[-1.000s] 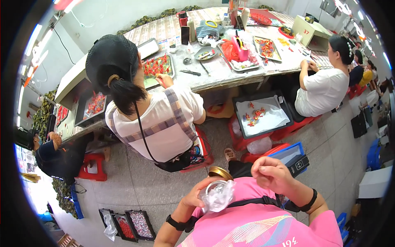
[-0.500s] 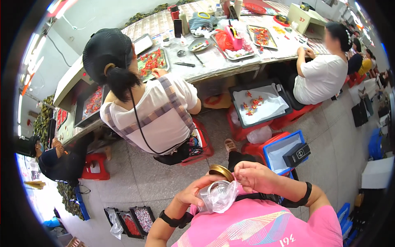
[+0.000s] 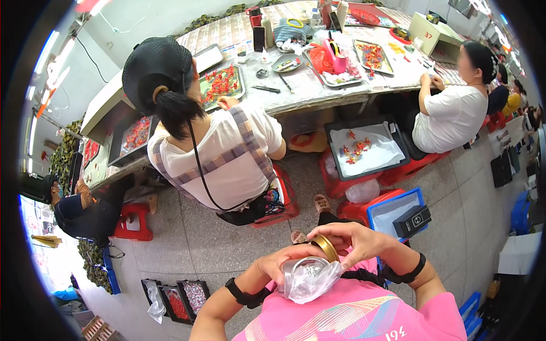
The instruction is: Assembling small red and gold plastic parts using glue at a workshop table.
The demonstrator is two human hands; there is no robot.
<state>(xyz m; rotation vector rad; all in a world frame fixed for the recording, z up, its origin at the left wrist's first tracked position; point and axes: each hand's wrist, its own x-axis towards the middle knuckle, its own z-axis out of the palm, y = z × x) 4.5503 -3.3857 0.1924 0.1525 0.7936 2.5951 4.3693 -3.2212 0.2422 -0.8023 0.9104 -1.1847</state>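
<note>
Hands meet low in the head view, in front of the pink shirt. Left hand (image 3: 280, 266) curled under and around a clear jar (image 3: 307, 278), fingers closed on its side; the jar lies tilted, with what looks like a clear plastic bag of small pale bits inside or round it, can't tell which. Right hand (image 3: 355, 241) closed over a gold round lid (image 3: 326, 246) at the jar's mouth, thumb and fingertips pinching the rim; whether the lid is seated or loose can't be told. Black bands on both wrists. Just beyond the right hand, on the floor, a blue-rimmed bin (image 3: 422, 200) with a black box (image 3: 412, 220) lying in it, pale mark on its top face. Farther out a red crate (image 3: 333, 176) carries a dark tray (image 3: 364, 149) lined with white paper and red-orange pieces. Person in a white top (image 3: 219, 156) sits with back turned at a long table (image 3: 310, 94); metal trays of red pieces sit along its near edge, a red bag near the middle, and a pale green box (image 3: 433, 35) at its far right corner.
</note>
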